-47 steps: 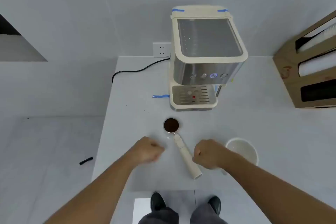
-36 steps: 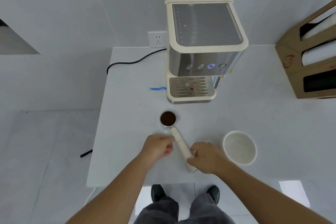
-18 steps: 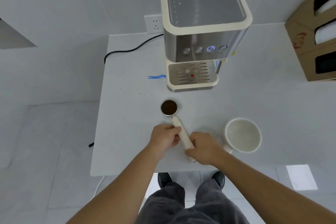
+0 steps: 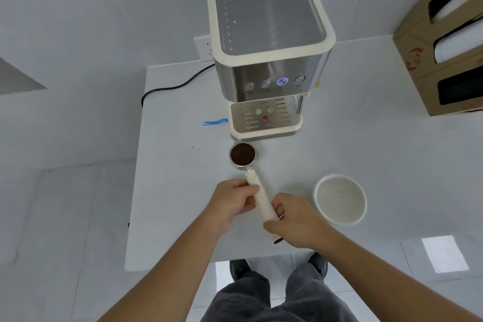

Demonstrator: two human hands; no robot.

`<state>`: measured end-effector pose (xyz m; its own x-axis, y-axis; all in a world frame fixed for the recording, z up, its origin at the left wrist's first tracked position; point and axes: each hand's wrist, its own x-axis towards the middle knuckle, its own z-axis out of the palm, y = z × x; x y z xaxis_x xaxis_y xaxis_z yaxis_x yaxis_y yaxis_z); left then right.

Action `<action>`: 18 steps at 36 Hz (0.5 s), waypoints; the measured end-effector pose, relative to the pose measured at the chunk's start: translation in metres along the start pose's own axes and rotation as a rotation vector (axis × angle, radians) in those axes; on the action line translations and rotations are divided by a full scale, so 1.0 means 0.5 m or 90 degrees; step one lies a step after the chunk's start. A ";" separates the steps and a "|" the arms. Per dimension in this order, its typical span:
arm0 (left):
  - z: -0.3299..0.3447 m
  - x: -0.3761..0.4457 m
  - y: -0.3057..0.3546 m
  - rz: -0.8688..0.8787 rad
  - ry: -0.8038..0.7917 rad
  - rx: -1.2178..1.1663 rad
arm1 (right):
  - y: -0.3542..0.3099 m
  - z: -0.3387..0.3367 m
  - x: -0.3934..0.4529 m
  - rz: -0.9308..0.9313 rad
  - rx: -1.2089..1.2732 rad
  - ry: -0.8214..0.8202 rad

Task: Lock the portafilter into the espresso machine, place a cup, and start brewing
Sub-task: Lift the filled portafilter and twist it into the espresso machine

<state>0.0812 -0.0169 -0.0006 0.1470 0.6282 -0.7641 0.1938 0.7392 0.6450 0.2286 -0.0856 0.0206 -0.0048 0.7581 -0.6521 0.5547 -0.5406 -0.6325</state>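
The portafilter (image 4: 262,198) lies on the white table (image 4: 366,165), its metal basket of dark grounds toward the espresso machine (image 4: 266,60) and its cream handle toward me. My left hand (image 4: 232,201) is wrapped around the upper handle. Lower down, my right hand (image 4: 295,219) closes on the handle's end. A white cup (image 4: 339,200) stands empty just right of my right hand. The cream and steel machine sits at the back with a blue-lit button and an empty drip tray (image 4: 265,119).
A cardboard dispenser box (image 4: 444,55) stands at the right rear. A black power cord (image 4: 170,87) runs from the wall socket (image 4: 205,47) to the machine. Blue tape (image 4: 215,122) lies left of the drip tray. The table's front edge is close to my legs.
Both fists moved inward from either side of the portafilter and closed around its handle. The camera came closer and lower over the table.
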 end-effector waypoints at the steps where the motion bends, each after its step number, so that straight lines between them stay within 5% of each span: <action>1: 0.002 0.000 0.007 0.004 -0.001 0.002 | -0.002 -0.005 -0.001 -0.003 0.011 0.004; 18: 0.058 -0.006 0.100 0.032 -0.053 0.106 | -0.002 -0.079 0.017 0.026 0.305 -0.006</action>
<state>0.1186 0.0115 0.0336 0.2392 0.6353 -0.7343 0.3415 0.6529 0.6761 0.2609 -0.0642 0.0323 -0.0005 0.7309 -0.6825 0.1084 -0.6785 -0.7266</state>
